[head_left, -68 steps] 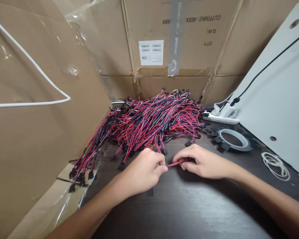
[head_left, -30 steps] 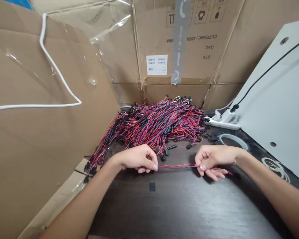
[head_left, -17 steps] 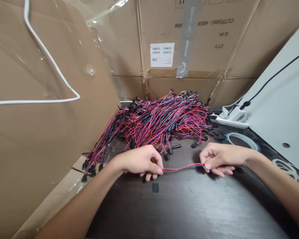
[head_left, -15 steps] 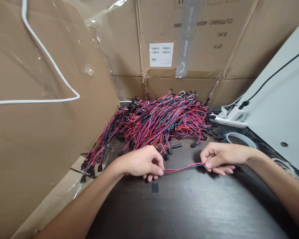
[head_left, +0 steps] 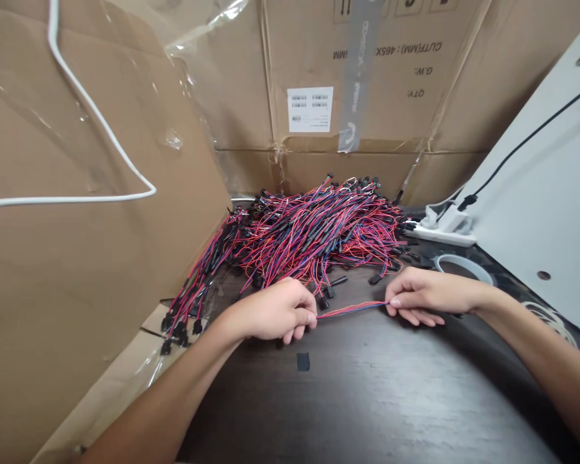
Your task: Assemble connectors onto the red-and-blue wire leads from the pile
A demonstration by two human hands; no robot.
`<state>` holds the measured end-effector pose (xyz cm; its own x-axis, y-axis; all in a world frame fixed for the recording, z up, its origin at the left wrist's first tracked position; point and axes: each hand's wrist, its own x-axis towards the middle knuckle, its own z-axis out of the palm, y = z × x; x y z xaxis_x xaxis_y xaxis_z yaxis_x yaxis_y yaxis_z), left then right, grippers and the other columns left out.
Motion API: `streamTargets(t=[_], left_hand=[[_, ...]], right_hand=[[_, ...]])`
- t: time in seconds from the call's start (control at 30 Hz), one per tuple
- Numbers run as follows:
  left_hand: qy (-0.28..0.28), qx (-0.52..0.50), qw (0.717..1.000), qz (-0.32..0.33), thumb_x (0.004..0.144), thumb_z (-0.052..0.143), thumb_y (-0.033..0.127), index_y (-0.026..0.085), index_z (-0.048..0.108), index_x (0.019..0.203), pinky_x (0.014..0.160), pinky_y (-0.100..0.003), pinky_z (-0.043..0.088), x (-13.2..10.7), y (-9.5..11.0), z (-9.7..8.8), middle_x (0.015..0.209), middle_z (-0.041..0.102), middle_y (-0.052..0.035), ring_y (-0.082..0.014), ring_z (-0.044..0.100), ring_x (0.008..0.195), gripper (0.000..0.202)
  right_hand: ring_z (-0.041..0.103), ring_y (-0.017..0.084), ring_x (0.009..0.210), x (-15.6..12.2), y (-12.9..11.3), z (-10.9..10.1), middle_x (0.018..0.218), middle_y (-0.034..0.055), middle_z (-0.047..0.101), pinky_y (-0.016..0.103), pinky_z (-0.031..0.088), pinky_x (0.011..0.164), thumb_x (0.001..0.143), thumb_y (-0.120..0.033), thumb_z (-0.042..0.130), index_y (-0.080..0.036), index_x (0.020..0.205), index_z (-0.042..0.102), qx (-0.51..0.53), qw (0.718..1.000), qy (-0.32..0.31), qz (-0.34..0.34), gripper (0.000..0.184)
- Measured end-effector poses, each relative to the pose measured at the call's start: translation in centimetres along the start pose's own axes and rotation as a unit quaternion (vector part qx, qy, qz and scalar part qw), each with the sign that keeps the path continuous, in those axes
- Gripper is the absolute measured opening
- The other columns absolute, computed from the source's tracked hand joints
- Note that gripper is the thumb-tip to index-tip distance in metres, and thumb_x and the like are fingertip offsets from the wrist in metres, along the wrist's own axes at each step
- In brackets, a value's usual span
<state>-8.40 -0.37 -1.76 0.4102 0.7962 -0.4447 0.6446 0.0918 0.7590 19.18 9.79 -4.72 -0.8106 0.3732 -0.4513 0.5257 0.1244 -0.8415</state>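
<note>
A thin red and blue wire pair [head_left: 352,309] is stretched just above the dark table [head_left: 367,399] between my two hands. My left hand [head_left: 273,312] is closed, pinching the wire's left end between thumb and fingertips. My right hand [head_left: 423,293] pinches the right end, its other fingers loosely curled underneath. Behind both hands lies a big heap of red and blue wires with black connectors [head_left: 309,232]. A bundle of them [head_left: 193,296] trails off the heap toward the left. A small black piece [head_left: 303,361] lies on the table below my left hand.
Cardboard boxes [head_left: 357,84] wall in the back, and a cardboard sheet under clear film [head_left: 77,225] with a white cable [head_left: 101,142] stands at left. A white power strip [head_left: 444,232], a tape roll [head_left: 464,265], a white wire coil [head_left: 551,316] and a leaning white panel [head_left: 546,187] are at right.
My hands first drew apart, pulling the wire out between them. In the last half second the sagging wire has been pulled taut, and both hands shifted slightly away from me.
</note>
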Motion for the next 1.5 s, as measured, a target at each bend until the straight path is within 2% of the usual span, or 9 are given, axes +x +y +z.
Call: streamTargets(t=[0.33, 0.4, 0.53, 0.67, 0.83, 1.0, 1.2, 1.4, 1.5], left_hand=[[-0.038, -0.093, 0.995, -0.011, 0.079, 0.055, 0.014, 0.012, 0.057, 0.068, 0.036, -0.014, 0.035, -0.5, -0.4, -0.7, 0.052, 0.058, 0.0013, -0.0061, 0.049, 0.038, 0.012], [-0.073, -0.152, 0.985, 0.017, 0.079, 0.059, 0.018, 0.012, 0.061, 0.081, 0.036, -0.013, 0.036, -1.0, -0.5, -1.4, 0.054, 0.059, 0.0009, -0.0066, 0.051, 0.038, 0.007], [-0.139, -0.305, 0.934, 0.124, 0.075, 0.071, 0.024, 0.024, 0.043, 0.129, 0.046, -0.021, 0.047, -2.0, -0.9, -2.9, 0.073, 0.069, -0.0035, -0.0154, 0.065, 0.054, 0.062], [-0.140, -0.341, 0.902, 0.225, 0.064, 0.080, 0.035, 0.018, 0.063, 0.100, 0.058, -0.027, 0.051, -2.3, -1.8, -3.9, 0.084, 0.070, -0.0120, -0.0227, 0.068, 0.073, 0.043], [-0.090, -0.322, 0.921, 0.201, 0.013, 0.089, 0.049, 0.018, 0.064, 0.064, 0.084, -0.042, 0.049, -2.8, -2.9, -4.2, 0.083, 0.068, -0.0119, -0.0347, 0.064, 0.092, 0.064], [0.085, -0.391, 0.869, 0.291, 0.043, 0.090, 0.027, 0.029, 0.065, 0.094, 0.061, -0.024, 0.050, -3.6, -2.2, -3.6, 0.087, 0.067, -0.0038, -0.0232, 0.067, 0.081, 0.056], [0.181, -0.375, 0.829, 0.373, 0.069, 0.079, 0.031, 0.024, 0.069, 0.074, 0.050, -0.021, 0.044, -3.1, -0.2, -3.8, 0.054, 0.058, 0.0029, -0.0111, 0.056, 0.052, 0.013], [0.310, -0.371, 0.812, 0.327, 0.081, 0.065, 0.046, 0.015, 0.059, 0.060, 0.067, -0.029, 0.053, -2.8, 1.1, -3.9, 0.072, 0.062, -0.0033, -0.0182, 0.062, 0.079, 0.038], [0.315, -0.480, 0.768, 0.284, 0.095, 0.041, 0.042, 0.015, 0.046, 0.054, 0.051, -0.021, 0.047, -3.3, 2.2, -4.2, 0.057, 0.053, 0.0000, -0.0112, 0.057, 0.056, 0.049]], right_hand=[[0.039, 0.004, 0.035, 0.6, 0.0, 0.3, 0.049, -0.0017, 0.052, 0.014, 0.029, 0.033, 0.089, -0.041, 0.051, -0.010, 0.075, 0.059, -0.095, 0.992, -0.019, -0.079, 0.035], [0.039, 0.003, 0.035, 0.7, 0.2, 0.2, 0.049, -0.0018, 0.052, 0.014, 0.028, 0.033, 0.090, -0.041, 0.050, -0.010, 0.076, 0.059, -0.088, 0.993, -0.020, -0.081, 0.035], [0.037, 0.003, 0.033, 0.8, 0.4, 0.1, 0.050, -0.0028, 0.052, 0.013, 0.025, 0.031, 0.089, -0.044, 0.051, -0.011, 0.079, 0.059, -0.047, 0.997, -0.021, -0.055, 0.036], [0.037, 0.003, 0.033, 0.9, 0.2, 0.3, 0.050, -0.0033, 0.051, 0.013, 0.025, 0.030, 0.088, -0.046, 0.052, -0.011, 0.079, 0.058, -0.033, 0.998, -0.020, -0.055, 0.037], [0.038, 0.003, 0.034, 1.6, -0.2, 1.7, 0.050, -0.0034, 0.052, 0.012, 0.029, 0.032, 0.089, -0.045, 0.052, -0.011, 0.080, 0.059, -0.004, 0.993, -0.005, -0.115, 0.036], [0.040, 0.003, 0.032, 2.3, -0.4, 2.9, 0.051, -0.0027, 0.055, 0.012, 0.029, 0.029, 0.087, -0.047, 0.054, -0.011, 0.082, 0.059, 0.060, 0.991, -0.011, -0.121, 0.037], [0.047, 0.004, 0.036, 2.8, -1.0, 4.1, 0.055, -0.0007, 0.059, 0.012, 0.033, 0.031, 0.086, -0.045, 0.057, -0.010, 0.086, 0.060, 0.112, 0.985, 0.006, -0.133, 0.035], [0.050, 0.004, 0.041, 3.0, -2.2, 6.6, 0.062, 0.0000, 0.061, 0.014, 0.039, 0.037, 0.082, -0.040, 0.064, -0.011, 0.089, 0.060, 0.167, 0.976, -0.042, -0.133, 0.030], [0.050, 0.004, 0.042, 3.1, -2.4, 7.3, 0.063, -0.0007, 0.061, 0.014, 0.040, 0.039, 0.078, -0.036, 0.068, -0.012, 0.089, 0.060, 0.176, 0.974, -0.051, -0.130, 0.028]])
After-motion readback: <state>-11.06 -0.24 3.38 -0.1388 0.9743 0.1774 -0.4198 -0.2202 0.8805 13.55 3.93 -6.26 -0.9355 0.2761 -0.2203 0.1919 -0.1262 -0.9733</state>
